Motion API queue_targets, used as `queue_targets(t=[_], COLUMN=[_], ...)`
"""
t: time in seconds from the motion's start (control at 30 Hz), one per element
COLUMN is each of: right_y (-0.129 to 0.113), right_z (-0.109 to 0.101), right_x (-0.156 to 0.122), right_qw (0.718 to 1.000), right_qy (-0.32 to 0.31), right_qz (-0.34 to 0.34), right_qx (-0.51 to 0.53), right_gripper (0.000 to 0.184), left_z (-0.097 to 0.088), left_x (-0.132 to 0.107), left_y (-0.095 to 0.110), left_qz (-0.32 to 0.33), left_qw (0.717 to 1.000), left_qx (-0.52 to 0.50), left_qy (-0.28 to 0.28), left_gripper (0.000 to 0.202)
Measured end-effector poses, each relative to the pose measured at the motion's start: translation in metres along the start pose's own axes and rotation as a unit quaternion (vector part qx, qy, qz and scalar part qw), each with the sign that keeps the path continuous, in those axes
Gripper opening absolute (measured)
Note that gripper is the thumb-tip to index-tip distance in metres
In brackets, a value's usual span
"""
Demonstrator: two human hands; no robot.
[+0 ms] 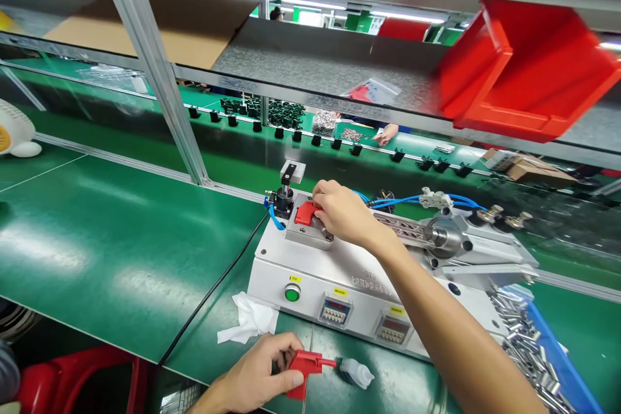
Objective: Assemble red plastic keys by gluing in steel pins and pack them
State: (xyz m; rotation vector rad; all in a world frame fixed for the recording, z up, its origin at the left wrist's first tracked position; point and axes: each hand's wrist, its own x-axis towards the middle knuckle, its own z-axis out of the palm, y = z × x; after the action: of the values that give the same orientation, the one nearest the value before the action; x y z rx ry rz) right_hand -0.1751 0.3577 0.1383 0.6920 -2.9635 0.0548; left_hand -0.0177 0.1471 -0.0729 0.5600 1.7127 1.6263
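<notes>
In the head view, my left hand (262, 372) grips a red plastic part (305, 372) between thumb and fingers, low over the green table. A thin red arm sticks out of that part to the right, toward a small translucent bottle (356, 373). My right hand (345, 210) reaches to the metal fixture block (308, 237) on top of a silver bench machine (334, 265). Its curled fingers are on a second red plastic part (305, 213) seated in the block; the fingertips are partly hidden. A black clamp cylinder (284, 200) stands just left of the block.
A green button (292, 293) and two counters face me on the machine's front. White tissue (250, 318) lies beside it. At right, a blue bin (557, 349) holds metal sleeves. A red bin (533, 77) sits on the shelf above. Another person's hand (387, 134) shows beyond the conveyor.
</notes>
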Motion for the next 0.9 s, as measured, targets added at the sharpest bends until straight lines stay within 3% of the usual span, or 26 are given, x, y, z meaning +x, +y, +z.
queue_targets(t=[0.07,0.17,0.23,0.3,0.43,0.53,0.6,0.73,0.9], right_y=[0.003,0.012,0.019,0.025,0.033,0.035,0.034,0.032,0.034], right_z=[-0.007,-0.02,-0.025,-0.024,-0.002,0.016,0.024,0.031,0.036], right_x=[0.001,-0.011,-0.031,-0.059,-0.116,-0.143,-0.152,-0.159,-0.16], right_qw=[1.0,0.988,0.969,0.963,0.98,0.986,0.986,0.985,0.981], right_qy=[0.017,0.129,0.203,0.217,0.149,0.12,0.124,0.144,0.163], right_qz=[-0.004,-0.008,-0.018,-0.019,0.004,0.018,0.024,0.026,0.02], right_qx=[0.012,0.085,0.138,0.161,0.135,0.115,0.11,0.092,0.102], right_gripper=[0.015,0.011,0.01,0.01,0.013,0.019,0.022,0.02,0.02], left_z=[0.002,0.003,0.0,-0.008,-0.041,-0.071,-0.088,-0.102,-0.084], left_x=[0.001,0.0,-0.002,-0.007,-0.002,0.027,0.055,0.093,0.097], left_y=[-0.003,-0.008,-0.006,0.008,0.073,0.132,0.163,0.195,0.203], left_qz=[-0.002,0.001,0.002,0.017,0.149,0.27,0.31,0.265,0.119], left_qw=[1.0,1.0,1.0,0.998,0.97,0.917,0.872,0.82,0.75], left_qx=[0.008,0.004,-0.009,-0.002,0.098,0.186,0.275,0.453,0.621], left_qy=[0.002,0.008,0.025,0.061,0.165,0.226,0.259,0.227,0.195], left_gripper=[0.032,0.035,0.036,0.033,0.03,0.039,0.039,0.034,0.039])
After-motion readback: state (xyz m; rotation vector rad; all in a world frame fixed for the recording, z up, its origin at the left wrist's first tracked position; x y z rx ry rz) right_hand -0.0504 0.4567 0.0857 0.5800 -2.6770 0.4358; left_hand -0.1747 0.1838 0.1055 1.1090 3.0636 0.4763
